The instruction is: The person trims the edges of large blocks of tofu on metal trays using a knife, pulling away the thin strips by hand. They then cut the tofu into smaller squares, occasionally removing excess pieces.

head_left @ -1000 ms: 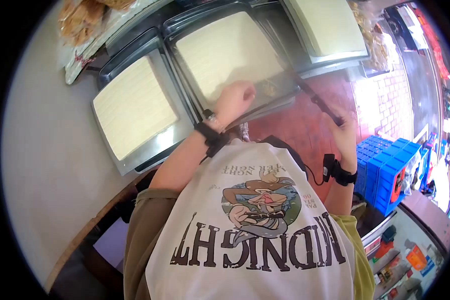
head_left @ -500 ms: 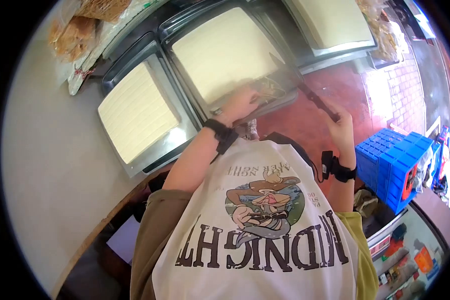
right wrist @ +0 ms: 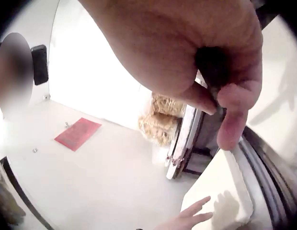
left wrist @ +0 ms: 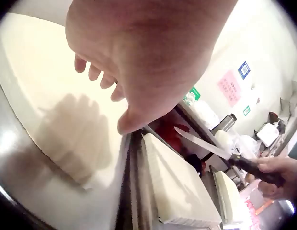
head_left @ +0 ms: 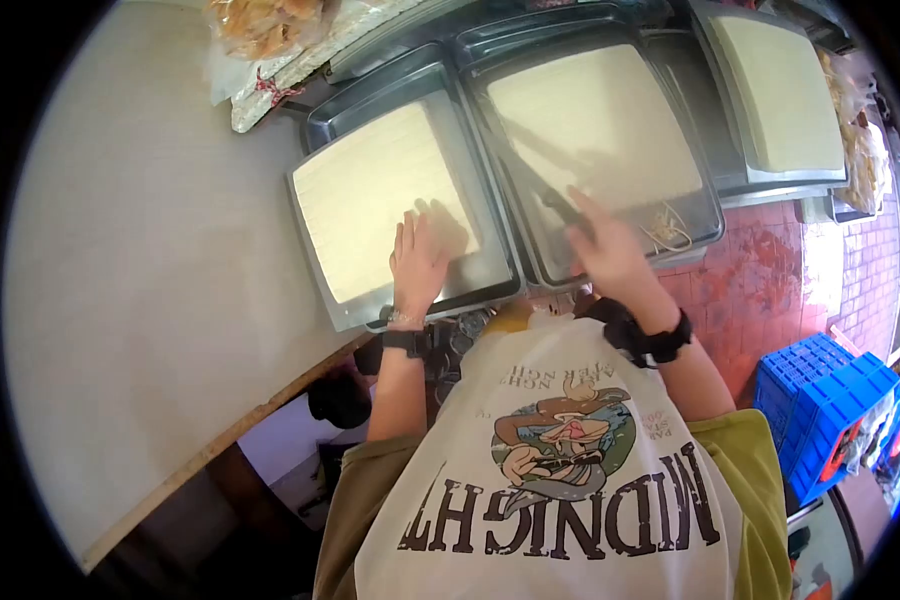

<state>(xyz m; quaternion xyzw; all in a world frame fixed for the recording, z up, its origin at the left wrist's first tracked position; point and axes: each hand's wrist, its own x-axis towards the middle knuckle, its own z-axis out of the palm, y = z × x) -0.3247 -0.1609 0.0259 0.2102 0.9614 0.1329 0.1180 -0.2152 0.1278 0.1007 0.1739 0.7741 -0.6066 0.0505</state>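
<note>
My left hand (head_left: pixel 418 260) is over the near right part of a pale tofu slab (head_left: pixel 355 205) in the left metal tray (head_left: pixel 488 272). Its fingers are extended, and its shadow falls on the slab in the left wrist view. With my right hand (head_left: pixel 612 255) I grip the black handle of a long knife (left wrist: pixel 206 146). The blade points away over the near side of the middle tray, which holds a second tofu slab (head_left: pixel 595 115). Loose pale strings (head_left: pixel 667 228) lie at that tray's near right corner.
A third tofu slab (head_left: pixel 782 95) stands in a tray at the far right. Bags of tan food (head_left: pixel 265 25) sit at the back left. A pale tabletop (head_left: pixel 160 250) stretches left of the trays. Blue crates (head_left: pixel 810 400) stand on the right, beyond the red floor (head_left: pixel 760 270).
My left hand has moved from the middle tray's near edge to over the left slab. The right hand has brought the knife leftward over the middle tray. The head view has turned left.
</note>
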